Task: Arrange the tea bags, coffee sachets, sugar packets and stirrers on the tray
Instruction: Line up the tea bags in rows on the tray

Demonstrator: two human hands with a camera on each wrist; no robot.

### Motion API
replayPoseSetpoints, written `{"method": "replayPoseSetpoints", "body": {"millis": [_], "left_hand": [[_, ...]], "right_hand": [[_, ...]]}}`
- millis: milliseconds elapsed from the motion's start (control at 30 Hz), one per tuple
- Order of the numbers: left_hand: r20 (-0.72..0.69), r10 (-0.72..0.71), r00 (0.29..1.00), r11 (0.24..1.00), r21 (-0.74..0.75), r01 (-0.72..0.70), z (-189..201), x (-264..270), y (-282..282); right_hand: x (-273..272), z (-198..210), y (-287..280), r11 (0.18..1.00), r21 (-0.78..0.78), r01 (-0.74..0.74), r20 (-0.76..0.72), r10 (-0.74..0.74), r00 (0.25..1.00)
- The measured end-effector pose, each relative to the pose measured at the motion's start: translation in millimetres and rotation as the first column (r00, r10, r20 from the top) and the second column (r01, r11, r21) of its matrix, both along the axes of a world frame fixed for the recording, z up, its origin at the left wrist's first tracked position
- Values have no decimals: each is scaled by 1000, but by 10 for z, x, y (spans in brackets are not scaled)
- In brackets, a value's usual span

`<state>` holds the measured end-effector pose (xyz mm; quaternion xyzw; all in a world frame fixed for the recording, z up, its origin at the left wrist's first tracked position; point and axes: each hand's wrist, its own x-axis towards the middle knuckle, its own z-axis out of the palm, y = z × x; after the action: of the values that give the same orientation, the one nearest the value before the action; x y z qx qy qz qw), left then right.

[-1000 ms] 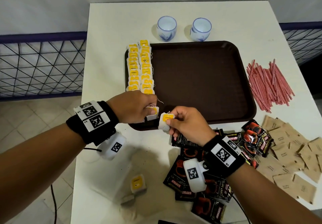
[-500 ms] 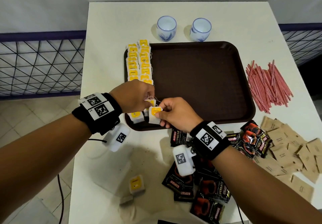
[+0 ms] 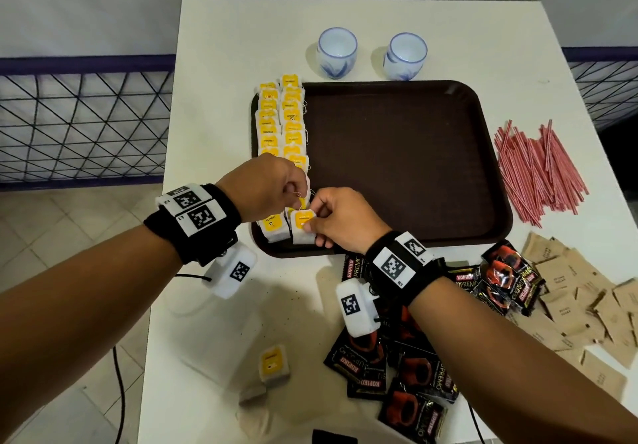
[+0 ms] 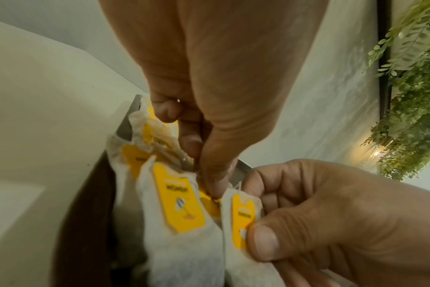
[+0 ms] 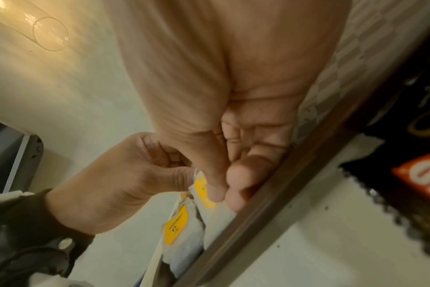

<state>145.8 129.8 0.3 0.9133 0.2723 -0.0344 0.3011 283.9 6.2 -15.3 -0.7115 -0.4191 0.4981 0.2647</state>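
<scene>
My left hand (image 3: 267, 186) knuckles up, fingers curled down with thumb and fingertip pinched together, my right hand (image 3: 340, 217) just beside it, nearly touching, thumb pressed against curled forefinger in a pinching grip, both forearms reaching forward, wrists banded.

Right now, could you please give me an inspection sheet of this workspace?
Surface: white table, brown tray on it.
Job's things: tea bags in two rows along the tray's left side; one tea bag loose on the table; coffee sachets, sugar packets and red stirrers off the tray.
Clutter: two cups beyond the tray.
Grippers: left hand pinches a tea bag tag; right hand pinches a tea bag at the tray's near edge.
Cables: black cable left of the table.
Surroundings: blue mesh fence, tiled floor.
</scene>
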Motion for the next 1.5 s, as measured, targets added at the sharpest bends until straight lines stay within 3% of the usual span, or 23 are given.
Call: {"method": "replayPoseSetpoints", "body": {"millis": [367, 667, 800, 900, 1033, 1167, 1333, 1500], "left_hand": [[105, 62, 993, 998, 10, -63, 62, -78, -39], [260, 218, 941, 976, -80, -204, 230, -641, -503], [161, 200, 967, 974, -138, -178, 230, -991, -806], [-1, 129, 992, 967, -221, -126, 139, -1262, -1092], [-204, 12, 979, 950, -304, -76, 21, -1489, -1485], [-302, 116, 946, 945, -260, -198, -28, -1490, -1749], [-318, 124, 940, 968, -169, -185, -65, -1358, -1836], [-128, 133, 983, 983, -112, -148, -200, -1244, -1818]], "right_hand": [[-76, 15, 85, 998, 37, 60, 55, -61, 997], [-65, 88, 10, 994, 51, 94, 95, -99, 991], [-59, 193, -287, 996, 40, 80, 68, -83, 994], [-198, 195, -630, 995, -52, -88, -70, 84, 994], [-402, 109, -956, 944, -122, -307, -145, 289, 946], [-468, 42, -1077, 933, -144, -330, -219, 295, 930], [-511, 14, -1175, 938, -162, -308, -255, 261, 931], [-506, 13, -1179, 950, -171, -260, -274, 208, 939]]}}
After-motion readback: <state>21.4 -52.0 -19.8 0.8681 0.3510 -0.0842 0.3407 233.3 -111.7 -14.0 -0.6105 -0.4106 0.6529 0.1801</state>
